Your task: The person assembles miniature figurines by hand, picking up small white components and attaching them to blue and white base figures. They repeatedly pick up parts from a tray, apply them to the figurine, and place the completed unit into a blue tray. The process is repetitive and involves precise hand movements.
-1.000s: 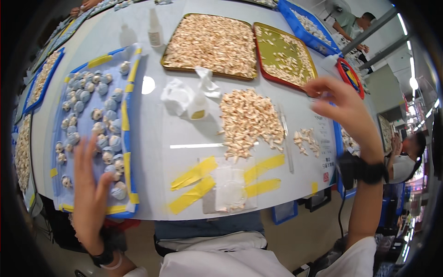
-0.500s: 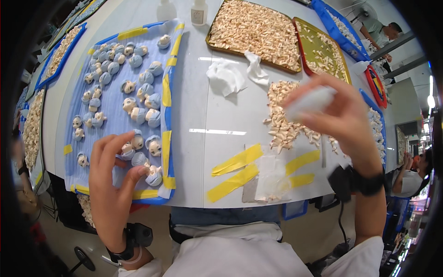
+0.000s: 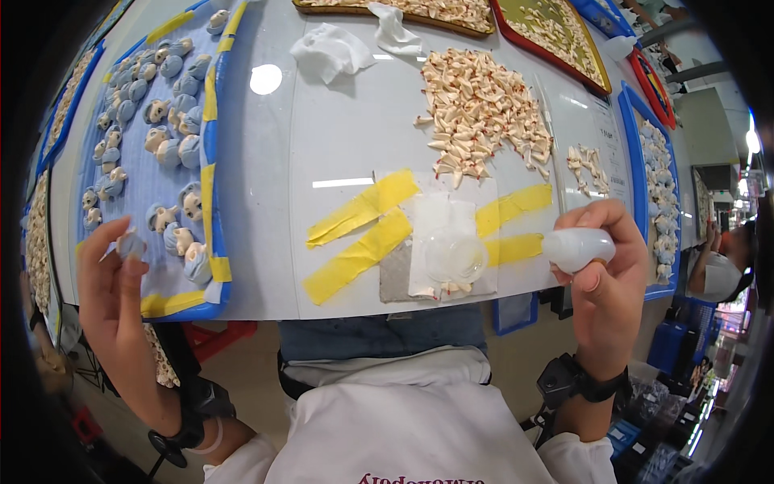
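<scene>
My left hand (image 3: 113, 274) pinches a small doll head (image 3: 131, 244) with pale blue hair, over the near left part of the blue-rimmed tray (image 3: 211, 181). More such heads (image 3: 193, 202) lie on the tray's blue cloth, some with painted faces up. On the right, my right hand (image 3: 605, 270) grips a small white translucent squeeze bottle (image 3: 577, 248), tilted on its side above the table. Between my hands, a clear round dish (image 3: 454, 256) sits on a white pad held by yellow tape (image 3: 375, 206). A few cream pieces lie at its near edge.
Beyond the pad spreads a pile of cream, red-tipped pieces (image 3: 484, 113). Crumpled white tissues (image 3: 330, 52) lie farther back. Trays of similar pieces (image 3: 556, 40) stand at the far side. Another blue tray (image 3: 657, 202) is on the right.
My left hand has lifted a doll head from the tray and moved left. My right hand has brought the bottle nearer, away from the pile. The whole view has shifted too.
</scene>
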The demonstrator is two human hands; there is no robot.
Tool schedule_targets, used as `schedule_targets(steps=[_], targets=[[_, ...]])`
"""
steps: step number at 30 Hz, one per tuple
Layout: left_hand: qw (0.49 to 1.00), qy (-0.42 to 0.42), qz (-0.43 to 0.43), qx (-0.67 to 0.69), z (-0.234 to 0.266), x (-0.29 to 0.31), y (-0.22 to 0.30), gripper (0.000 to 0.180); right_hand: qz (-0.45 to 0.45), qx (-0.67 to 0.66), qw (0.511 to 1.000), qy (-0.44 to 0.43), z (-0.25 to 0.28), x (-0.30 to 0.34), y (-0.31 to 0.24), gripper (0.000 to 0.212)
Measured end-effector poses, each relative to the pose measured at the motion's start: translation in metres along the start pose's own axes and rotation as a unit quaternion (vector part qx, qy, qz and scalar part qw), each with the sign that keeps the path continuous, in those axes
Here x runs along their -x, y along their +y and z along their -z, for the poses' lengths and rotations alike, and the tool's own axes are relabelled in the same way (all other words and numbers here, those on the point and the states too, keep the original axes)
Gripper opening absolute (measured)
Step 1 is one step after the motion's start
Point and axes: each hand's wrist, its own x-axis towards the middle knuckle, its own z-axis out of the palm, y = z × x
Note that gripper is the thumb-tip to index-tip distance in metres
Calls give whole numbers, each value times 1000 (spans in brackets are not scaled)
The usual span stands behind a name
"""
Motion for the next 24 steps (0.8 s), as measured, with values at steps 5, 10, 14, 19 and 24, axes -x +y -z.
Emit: schedule_targets(steps=[5, 10, 14, 19, 24], targets=[[992, 16, -63, 112, -9, 14, 7, 22, -4, -46, 999, -4, -9, -9, 2, 42], [980, -36, -89, 174, -28, 20, 11, 25, 16, 109, 993, 39, -19, -12, 2, 54], [983, 2, -88, 160, -39, 19, 14, 28, 22, 170, 985, 26, -22, -11, -3, 50], [984, 6, -112, 142, -33, 18, 4, 30, 58, 229, 971, 35, -27, -11, -8, 47], [987, 5, -68, 148, -33, 19, 10, 29, 56, 255, 965, 42, -33, -8, -16, 45]])
